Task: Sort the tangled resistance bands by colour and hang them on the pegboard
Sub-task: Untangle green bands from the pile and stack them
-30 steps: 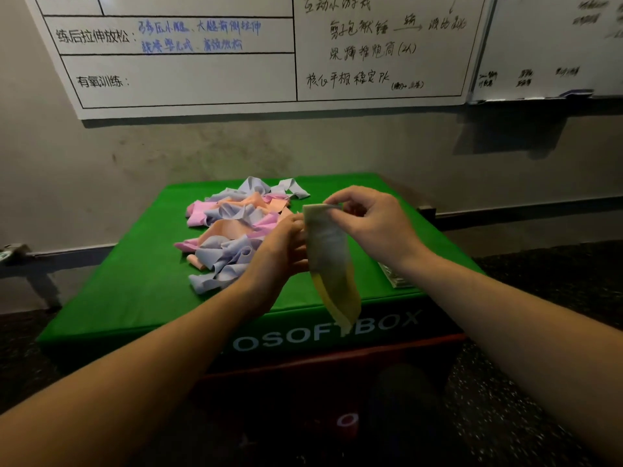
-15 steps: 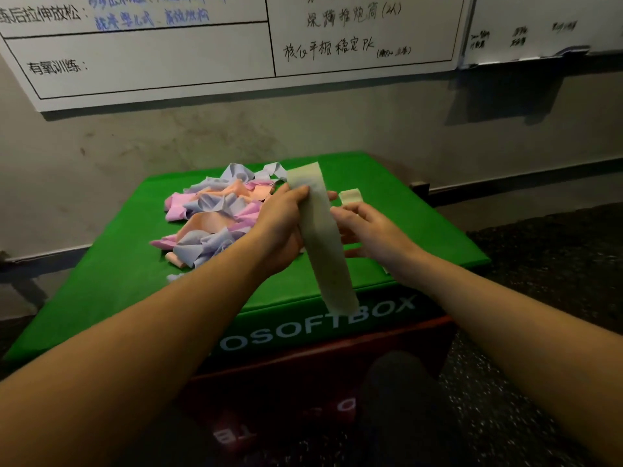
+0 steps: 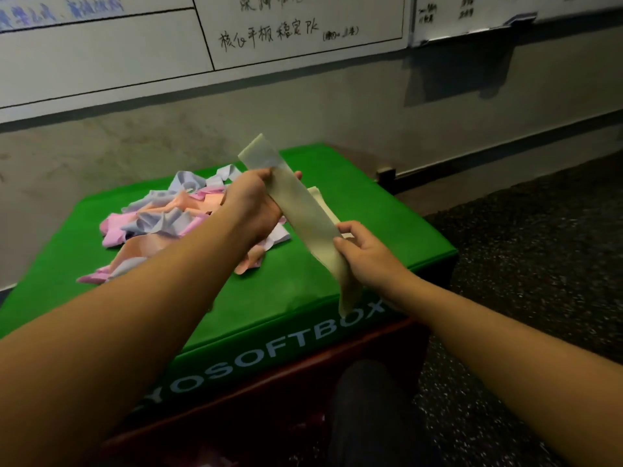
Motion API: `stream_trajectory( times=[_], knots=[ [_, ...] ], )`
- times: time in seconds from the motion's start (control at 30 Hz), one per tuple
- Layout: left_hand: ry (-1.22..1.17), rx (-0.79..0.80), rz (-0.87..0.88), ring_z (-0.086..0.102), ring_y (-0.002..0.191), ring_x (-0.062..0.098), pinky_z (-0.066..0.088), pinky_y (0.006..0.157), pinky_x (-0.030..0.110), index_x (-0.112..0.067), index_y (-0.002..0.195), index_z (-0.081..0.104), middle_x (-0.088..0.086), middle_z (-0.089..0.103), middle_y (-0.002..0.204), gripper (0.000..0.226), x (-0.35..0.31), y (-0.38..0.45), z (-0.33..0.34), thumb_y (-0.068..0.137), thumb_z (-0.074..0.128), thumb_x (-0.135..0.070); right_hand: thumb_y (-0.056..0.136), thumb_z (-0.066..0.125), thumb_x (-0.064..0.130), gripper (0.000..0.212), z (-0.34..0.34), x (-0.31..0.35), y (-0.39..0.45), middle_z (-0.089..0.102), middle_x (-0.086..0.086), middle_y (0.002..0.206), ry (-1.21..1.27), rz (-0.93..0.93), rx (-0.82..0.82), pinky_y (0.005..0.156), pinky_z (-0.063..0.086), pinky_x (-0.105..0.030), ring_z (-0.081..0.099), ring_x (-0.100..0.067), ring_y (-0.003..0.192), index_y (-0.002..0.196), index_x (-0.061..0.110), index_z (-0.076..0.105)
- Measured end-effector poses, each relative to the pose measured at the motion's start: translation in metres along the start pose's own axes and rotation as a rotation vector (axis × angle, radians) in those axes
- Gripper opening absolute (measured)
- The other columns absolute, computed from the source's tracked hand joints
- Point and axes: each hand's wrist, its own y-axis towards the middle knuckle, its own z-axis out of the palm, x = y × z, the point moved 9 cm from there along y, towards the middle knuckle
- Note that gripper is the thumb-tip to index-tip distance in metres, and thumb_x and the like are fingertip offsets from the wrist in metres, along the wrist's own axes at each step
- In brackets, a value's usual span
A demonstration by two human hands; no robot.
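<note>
Where the two hands meet it, one pale yellow-green band (image 3: 305, 217) is held flat and slanting above the green soft box (image 3: 296, 284). Left hand (image 3: 251, 205): fingers curled round the band near its upper end, thumb side hidden behind the strip; the short free end sticks up past the knuckles. Right hand (image 3: 365, 256): thumb and fingers pinching the band's right edge lower down; the tail hangs beyond the grip, over the box's front edge. Item beneath the held band: a second pale piece (image 3: 320, 200) lying on the box top, possibly another band of the same colour, mostly covered. Item to the left: tangled pile of bands (image 3: 161, 224), lilac, pink and peach strips mixed and overlapping, resting on the box top, partly hidden by the left forearm. Box: green cover, white lettering on the front face, red base below. Behind: grey wall with whiteboards (image 3: 303, 32) bearing handwriting. Floor (image 3: 539, 264) at right: dark, speckled.
</note>
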Motion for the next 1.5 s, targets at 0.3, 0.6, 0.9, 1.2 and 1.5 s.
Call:
stream_trajectory(
  times=[0.3,0.6,0.9,1.2,1.5],
  knots=[
    [0.234,-0.092,0.037,0.063,0.108,0.029,0.056,0.088,0.045,-0.015,0.119,0.048,0.012,0.059,0.115,0.026,0.015,0.075,0.005,0.098,0.051,-0.001,0.093,0.062,0.017,0.041,-0.047,-0.017,0.025,0.060,-0.004,0.096,-0.247,0.028,-0.029,0.068,0.050,-0.033,0.062,-0.020,0.083,0.130,0.026,0.046],
    [0.560,-0.100,0.051,0.062,0.107,0.028,0.058,0.072,0.031,-0.009,0.119,0.051,0.014,0.058,0.119,0.033,0.027,0.148,0.006,0.092,0.058,0.006,0.090,0.058,0.010,0.037,-0.075,-0.021,0.069,0.056,-0.001,0.092,-0.325,0.107,-0.008,0.043,0.047,-0.021,0.059,-0.013,0.067,0.126,0.020,0.056],
    [0.989,-0.136,0.104,0.054,0.088,0.018,0.046,0.071,0.030,-0.009,0.123,0.058,0.008,0.060,0.110,0.040,0.050,0.212,-0.024,0.086,0.070,-0.002,0.085,0.068,0.016,0.039,-0.046,-0.040,0.106,0.060,0.005,0.087,-0.520,0.173,0.090,0.060,0.050,-0.029,0.059,-0.012,0.073,0.122,0.024,0.056],
    [1.158,0.138,-0.010,0.058,0.101,0.021,0.050,0.088,0.031,-0.016,0.135,0.045,0.005,0.052,0.120,0.054,0.085,0.243,-0.032,0.088,0.070,-0.008,0.081,0.070,0.045,0.066,-0.043,-0.067,0.101,0.053,0.009,0.097,-0.803,0.323,0.205,0.060,0.044,-0.028,0.058,-0.012,0.083,0.135,0.024,0.038],
    [1.289,0.381,-0.275,0.058,0.111,0.026,0.051,0.089,0.030,-0.006,0.139,0.046,0.011,0.057,0.124,0.055,0.092,0.252,-0.019,0.089,0.067,-0.004,0.077,0.068,0.050,0.039,-0.040,-0.075,0.099,0.072,-0.002,0.090,-0.813,0.422,0.266,0.072,0.055,-0.030,0.069,-0.019,0.084,0.091,0.014,0.071]
  ],
)
